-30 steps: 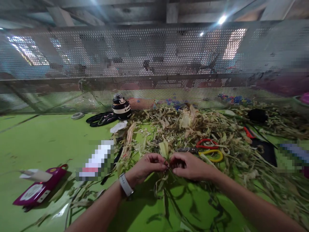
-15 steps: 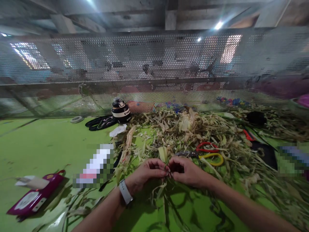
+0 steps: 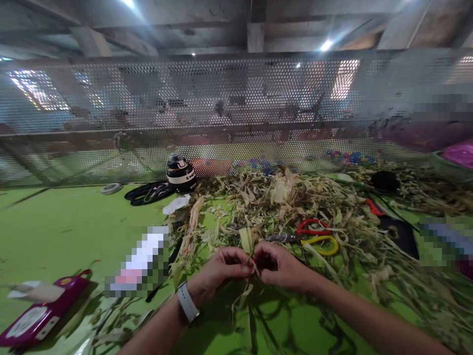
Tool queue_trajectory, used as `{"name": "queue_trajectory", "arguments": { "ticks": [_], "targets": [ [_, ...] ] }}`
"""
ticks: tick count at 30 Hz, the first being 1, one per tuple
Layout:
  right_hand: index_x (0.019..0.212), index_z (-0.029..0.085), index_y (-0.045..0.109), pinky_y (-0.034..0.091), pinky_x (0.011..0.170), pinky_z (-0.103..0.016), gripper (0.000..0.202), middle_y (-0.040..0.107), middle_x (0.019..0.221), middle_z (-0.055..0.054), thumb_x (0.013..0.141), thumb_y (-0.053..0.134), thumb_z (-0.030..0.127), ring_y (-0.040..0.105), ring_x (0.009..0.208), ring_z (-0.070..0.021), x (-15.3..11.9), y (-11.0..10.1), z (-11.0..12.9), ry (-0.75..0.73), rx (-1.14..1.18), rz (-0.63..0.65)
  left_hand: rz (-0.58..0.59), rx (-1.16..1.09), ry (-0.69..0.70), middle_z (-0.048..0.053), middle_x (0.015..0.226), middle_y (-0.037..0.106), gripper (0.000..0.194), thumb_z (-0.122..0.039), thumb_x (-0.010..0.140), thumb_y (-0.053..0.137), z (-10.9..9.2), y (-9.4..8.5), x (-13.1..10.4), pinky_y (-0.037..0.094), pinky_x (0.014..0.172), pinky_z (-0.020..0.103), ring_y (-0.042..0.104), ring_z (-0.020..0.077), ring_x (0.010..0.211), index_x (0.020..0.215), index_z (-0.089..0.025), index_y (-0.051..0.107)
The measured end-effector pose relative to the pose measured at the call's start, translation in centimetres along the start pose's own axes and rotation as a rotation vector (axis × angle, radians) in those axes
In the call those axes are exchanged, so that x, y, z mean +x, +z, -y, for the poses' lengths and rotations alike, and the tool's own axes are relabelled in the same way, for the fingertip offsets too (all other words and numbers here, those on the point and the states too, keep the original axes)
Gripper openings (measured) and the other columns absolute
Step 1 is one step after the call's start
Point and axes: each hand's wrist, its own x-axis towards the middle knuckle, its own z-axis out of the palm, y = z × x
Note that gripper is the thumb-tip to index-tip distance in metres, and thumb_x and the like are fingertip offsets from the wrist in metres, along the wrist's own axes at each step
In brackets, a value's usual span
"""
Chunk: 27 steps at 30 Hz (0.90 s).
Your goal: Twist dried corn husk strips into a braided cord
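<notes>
Near the centre, my left hand (image 3: 227, 265), with a white band on its wrist, pinches a bunch of pale green husk strips (image 3: 246, 240). My right hand (image 3: 278, 265) is closed on the same bunch from the other side, the fingertips of both hands almost touching. A wide strip stands up above the fingers, and thin strips hang below them over the green table (image 3: 207, 325). Scissors (image 3: 314, 239) with one red and one yellow handle lie open just beyond my right hand. The fingers partly hide the point where the strips meet.
A heap of dried husks (image 3: 284, 195) spreads behind and to the right. A black and white bottle (image 3: 181, 173) stands at the back beside a black item (image 3: 148, 192). At the left lies a purple packet (image 3: 40, 313). A perforated metal screen (image 3: 221, 113) borders the table.
The whole view has shifted slightly, so objects appear a little to the left. Both hands stay together on the husk strips, with fingers slightly moved.
</notes>
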Motion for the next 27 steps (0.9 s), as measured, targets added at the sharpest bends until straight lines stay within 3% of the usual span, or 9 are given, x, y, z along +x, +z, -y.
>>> {"name": "queue_trajectory", "arguments": {
  "ticks": [7,14,21,24,27],
  "targets": [
    [0.074,0.016,0.048,0.032,0.052,-0.019,0.011,0.044,0.062,0.006,0.064,0.051,0.011,0.037,0.056,-0.0073,0.2,0.2,-0.6,-0.042,-0.085,-0.037,-0.025,-0.015,-0.011,0.003,0.068,0.07,0.016,-0.014,0.052,0.08,0.2,0.0,0.0,0.047,0.061,0.02,0.061,0.0106,0.06,0.065,-0.013,0.071],
    [0.071,0.016,0.05,0.032,0.052,-0.018,0.007,0.044,0.06,0.006,0.066,0.051,0.01,0.038,0.056,-0.0074,0.2,-0.2,-0.4,-0.039,-0.152,-0.088,-0.053,0.115,0.059,0.003,0.067,0.071,0.017,-0.014,0.05,0.081,-0.8,-0.1,0.0,0.048,0.063,0.021,0.062,0.0109,0.061,0.063,-0.013,0.07],
    [0.07,0.016,0.051,0.031,0.05,-0.019,0.003,0.044,0.059,0.005,0.069,0.054,0.015,0.039,0.055,-0.008,0.2,-0.5,-0.5,-0.016,-0.187,-0.112,-0.064,0.297,0.062,0.001,0.059,0.068,0.02,-0.021,0.055,0.079,-1.3,-0.5,0.2,0.048,0.052,0.021,0.059,0.0101,0.049,0.069,-0.012,0.068],
    [0.069,0.016,0.05,0.032,0.051,-0.019,0.004,0.043,0.059,0.005,0.07,0.054,0.016,0.039,0.055,-0.0082,0.3,-0.5,-0.7,-0.022,-0.186,-0.125,-0.113,0.449,0.148,0.002,0.062,0.069,0.016,-0.021,0.059,0.076,-1.5,-0.4,0.2,0.048,0.054,0.02,0.06,0.0106,0.054,0.071,-0.013,0.068],
    [0.069,0.016,0.05,0.032,0.051,-0.019,0.004,0.043,0.06,0.005,0.07,0.054,0.017,0.039,0.055,-0.0084,0.3,-0.5,-0.8,-0.041,-0.212,-0.134,-0.147,0.742,0.309,0.003,0.07,0.071,0.01,-0.021,0.067,0.069,-1.5,0.1,-0.2,0.048,0.058,0.02,0.062,0.0131,0.062,0.075,-0.015,0.07]
  ]
}}
